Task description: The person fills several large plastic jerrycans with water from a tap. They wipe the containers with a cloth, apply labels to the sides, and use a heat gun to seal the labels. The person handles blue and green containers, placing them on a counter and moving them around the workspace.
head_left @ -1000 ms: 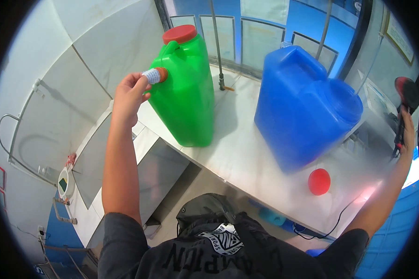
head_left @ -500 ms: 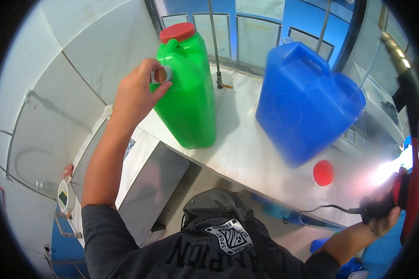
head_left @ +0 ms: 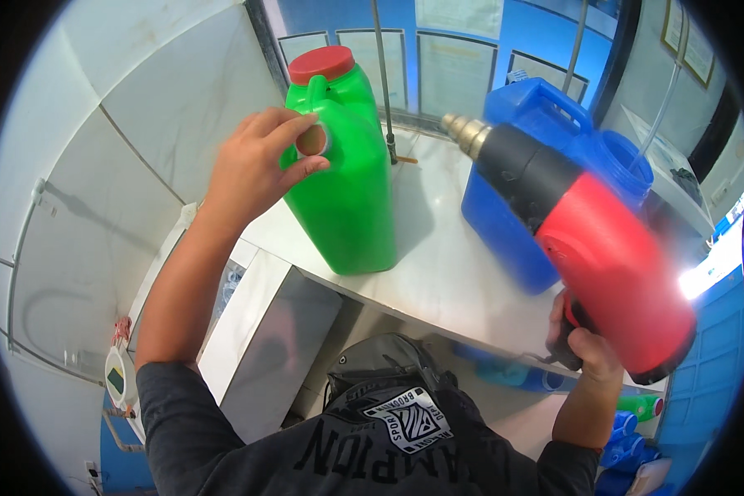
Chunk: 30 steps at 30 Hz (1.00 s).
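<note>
A green plastic jug (head_left: 343,198) with a red lid (head_left: 321,64) stands upright on the white counter. At its upper side, my left hand (head_left: 264,165) pinches a small round cap (head_left: 312,140) with a pale rim and brownish face; I cannot tell whether it is fixed to the jug. My right hand (head_left: 587,351) is closed around the handle of a red and black heat gun (head_left: 608,256). Its metal nozzle (head_left: 466,132) points up and left, toward the jug but apart from it. Behind the heat gun is a blue jug (head_left: 504,202) with an uncapped wide mouth, partly hidden.
The white counter (head_left: 422,273) runs beneath both jugs. A thin pipe with a valve (head_left: 391,149) rises behind the green jug. A clear hose (head_left: 661,107) reaches into the blue jug's mouth. Blue containers (head_left: 624,442) and another green jug (head_left: 641,406) sit low at the right.
My right hand has brought the heat gun from the far right edge in front of the blue jug. My left hand stays on the cap. The loose red lid is now hidden.
</note>
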Each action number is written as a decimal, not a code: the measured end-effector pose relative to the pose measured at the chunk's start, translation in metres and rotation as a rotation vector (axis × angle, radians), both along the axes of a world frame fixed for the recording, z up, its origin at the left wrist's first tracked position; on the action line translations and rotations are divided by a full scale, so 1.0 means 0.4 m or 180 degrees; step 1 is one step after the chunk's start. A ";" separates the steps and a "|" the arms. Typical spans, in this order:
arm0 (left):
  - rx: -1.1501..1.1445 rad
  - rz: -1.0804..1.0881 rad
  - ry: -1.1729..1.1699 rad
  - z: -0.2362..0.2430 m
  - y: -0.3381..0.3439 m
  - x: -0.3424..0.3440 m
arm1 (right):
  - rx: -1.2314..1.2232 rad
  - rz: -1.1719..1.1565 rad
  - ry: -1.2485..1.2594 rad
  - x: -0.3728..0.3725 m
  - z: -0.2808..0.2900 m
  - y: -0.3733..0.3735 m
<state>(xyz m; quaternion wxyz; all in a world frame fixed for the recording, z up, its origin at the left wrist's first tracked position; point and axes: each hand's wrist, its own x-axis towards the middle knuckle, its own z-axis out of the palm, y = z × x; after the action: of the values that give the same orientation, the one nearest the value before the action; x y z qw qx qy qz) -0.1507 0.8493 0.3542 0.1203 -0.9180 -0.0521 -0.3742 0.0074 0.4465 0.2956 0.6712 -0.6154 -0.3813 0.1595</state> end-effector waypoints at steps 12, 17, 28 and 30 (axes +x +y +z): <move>-0.0506 -0.0745 0.0742 0.039 0.076 0.007 | -0.0084 0.0785 0.0060 -0.042 -0.099 0.123; -0.0618 -0.0790 0.0829 0.043 0.080 0.010 | -0.0432 0.0910 0.0104 -0.055 -0.085 0.156; -0.0632 -0.1125 0.0857 0.040 0.094 -0.017 | 0.0301 0.0967 0.0661 -0.053 -0.111 0.175; -0.0790 -0.0998 0.0767 0.031 0.101 -0.030 | 0.0487 0.1079 0.1088 -0.060 -0.107 0.172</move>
<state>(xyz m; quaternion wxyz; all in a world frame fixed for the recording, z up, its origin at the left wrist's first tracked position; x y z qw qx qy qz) -0.1625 0.8896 0.3664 -0.0479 -0.9607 0.0603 -0.2668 -0.0164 0.5152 0.2530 0.7342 -0.4542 -0.3709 0.3422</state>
